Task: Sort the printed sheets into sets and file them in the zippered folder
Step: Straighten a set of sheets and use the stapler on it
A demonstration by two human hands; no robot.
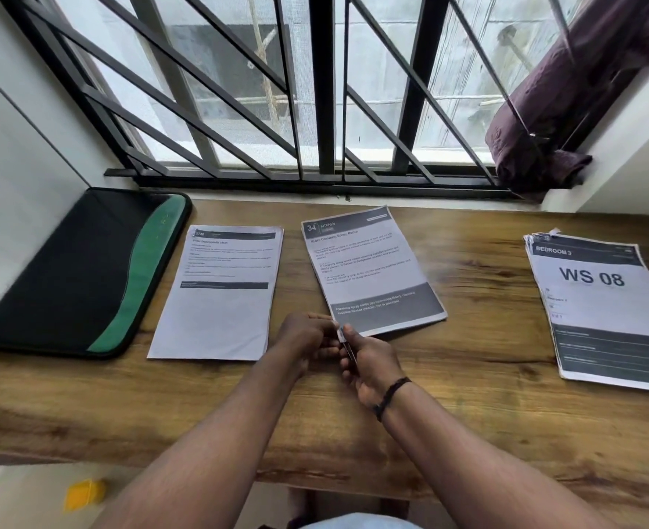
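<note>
Both hands meet at the near corner of the kitchen sheets [372, 269]: the left hand [307, 337] and right hand [368, 360] have fingers curled, pinching a small slim object at that corner, too small to name. The paper is light and floppy, best taken by an edge or corner. On the tabletop [468, 376], the zippered folder [67, 276] lies at nine o'clock, other sets at ten and three.
</note>
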